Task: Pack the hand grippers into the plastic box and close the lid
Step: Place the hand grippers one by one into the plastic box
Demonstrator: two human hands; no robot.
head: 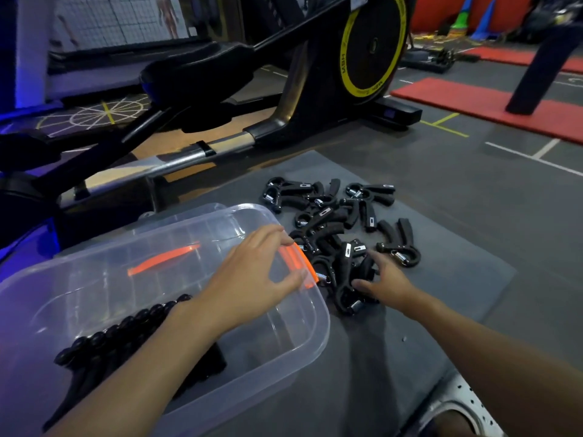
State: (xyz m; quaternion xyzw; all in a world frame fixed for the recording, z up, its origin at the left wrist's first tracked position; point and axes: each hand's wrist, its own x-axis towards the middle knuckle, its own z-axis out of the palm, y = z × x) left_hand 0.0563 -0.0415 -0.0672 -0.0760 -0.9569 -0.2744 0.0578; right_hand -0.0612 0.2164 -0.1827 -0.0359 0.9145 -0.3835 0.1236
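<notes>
**Both hands down, nothing picked up**

Head view: the left hand (252,272) lies spread on the clear plastic box (312,339) by its orange latch (303,266), holding nothing. At its three o'clock the right hand (388,282), fingers loose, touches the heap of hand grippers (328,222) on the grey mat (457,279)

This is a gym floor. A black elliptical trainer (195,99) with a yellow-rimmed flywheel (372,45) fills the far side. Right of it, red exercise mats (473,105) lie on dark rubber flooring (473,184) painted with white and yellow lines; beyond them stand green and blue training cones (485,17). Behind the trainer's left end hangs a gridded wall chart with body figures (120,20), and a spoked wheel marking (104,113) is painted on the floor there. In front of the trainer, spring hand grippers (331,222) are heaped on a grey mat (441,263).
</notes>
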